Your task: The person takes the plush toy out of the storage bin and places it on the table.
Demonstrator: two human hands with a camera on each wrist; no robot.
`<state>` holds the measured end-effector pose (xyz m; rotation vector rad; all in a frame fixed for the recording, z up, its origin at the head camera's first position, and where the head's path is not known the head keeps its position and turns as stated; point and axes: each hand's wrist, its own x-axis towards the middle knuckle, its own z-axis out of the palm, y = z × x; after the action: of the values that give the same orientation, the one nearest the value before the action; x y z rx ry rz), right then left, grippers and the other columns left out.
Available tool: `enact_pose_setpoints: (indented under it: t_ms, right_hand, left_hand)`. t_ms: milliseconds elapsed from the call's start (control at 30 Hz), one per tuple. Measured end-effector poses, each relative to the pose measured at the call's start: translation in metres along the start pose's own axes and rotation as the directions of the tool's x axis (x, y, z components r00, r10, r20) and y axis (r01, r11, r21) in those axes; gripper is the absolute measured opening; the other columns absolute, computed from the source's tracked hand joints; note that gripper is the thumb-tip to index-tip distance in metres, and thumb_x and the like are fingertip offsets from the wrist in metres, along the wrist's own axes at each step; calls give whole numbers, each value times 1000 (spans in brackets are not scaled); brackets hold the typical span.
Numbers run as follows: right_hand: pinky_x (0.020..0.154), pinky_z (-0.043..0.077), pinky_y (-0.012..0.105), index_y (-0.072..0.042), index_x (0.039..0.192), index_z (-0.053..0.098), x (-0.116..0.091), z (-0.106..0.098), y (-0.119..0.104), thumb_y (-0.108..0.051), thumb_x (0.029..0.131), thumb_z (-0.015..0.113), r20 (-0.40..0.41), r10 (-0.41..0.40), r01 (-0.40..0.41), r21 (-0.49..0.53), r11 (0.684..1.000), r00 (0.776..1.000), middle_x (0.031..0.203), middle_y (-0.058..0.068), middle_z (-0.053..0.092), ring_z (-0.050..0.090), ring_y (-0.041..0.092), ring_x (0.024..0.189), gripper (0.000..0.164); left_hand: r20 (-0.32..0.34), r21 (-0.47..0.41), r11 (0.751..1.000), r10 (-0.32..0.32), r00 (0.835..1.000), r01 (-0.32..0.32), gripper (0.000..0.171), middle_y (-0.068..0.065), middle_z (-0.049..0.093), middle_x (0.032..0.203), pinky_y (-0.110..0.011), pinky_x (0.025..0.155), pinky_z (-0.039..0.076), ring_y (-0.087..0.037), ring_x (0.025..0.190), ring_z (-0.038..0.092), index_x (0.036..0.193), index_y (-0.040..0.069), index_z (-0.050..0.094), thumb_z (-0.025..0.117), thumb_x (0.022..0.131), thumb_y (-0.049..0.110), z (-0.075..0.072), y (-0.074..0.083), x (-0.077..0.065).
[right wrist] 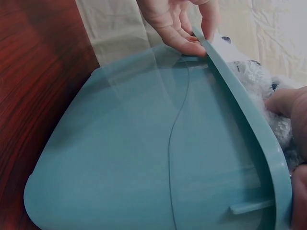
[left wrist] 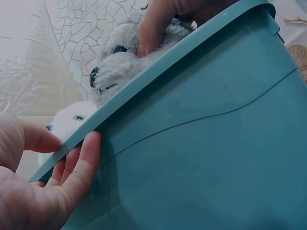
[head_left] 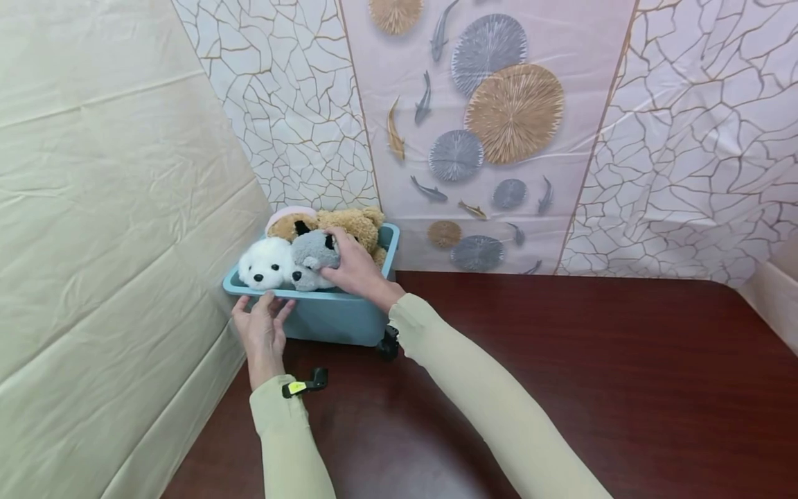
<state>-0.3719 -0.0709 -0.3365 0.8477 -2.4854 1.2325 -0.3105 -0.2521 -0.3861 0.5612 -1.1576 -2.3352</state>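
A blue-green plastic bin point(head_left: 337, 320) holds several plush toys. My left hand point(head_left: 262, 331) pinches its near rim at the left, thumb above and fingers underneath, as the left wrist view shows. My right hand point(head_left: 357, 267) reaches over the rim and grips a grey-and-white plush dog point(head_left: 309, 251) by the head, thumb near its blue eye point(left wrist: 120, 49). Left of this dog sits a white plush toy point(head_left: 263, 265) with a black nose. Behind them lie a curly tan teddy bear point(head_left: 352, 223) and a brown plush with a pink top point(head_left: 291, 220).
The bin stands on a dark red-brown wooden table point(head_left: 561, 374), close to a cream cloth wall point(head_left: 125, 229) on the left. A patterned backdrop point(head_left: 411, 235) hangs behind. Black wrist cameras sit on the left sleeve point(head_left: 280, 409) and beside the right cuff.
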Motion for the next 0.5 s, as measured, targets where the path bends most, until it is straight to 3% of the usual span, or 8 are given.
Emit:
enact_pose_setpoints:
  t_ms: [500]
  right_hand:
    - [98, 52, 39, -16, 142, 40, 1, -4, -1, -22, 88, 72, -85, 18, -12, 68, 998, 996, 137, 9, 55, 57, 24, 121, 63]
  left_hand:
    - [-11, 13, 1000, 15, 1000, -15, 70, -5, 42, 113, -32, 80, 62, -16, 89, 53, 146, 17, 16, 61, 93, 4, 2, 1, -1]
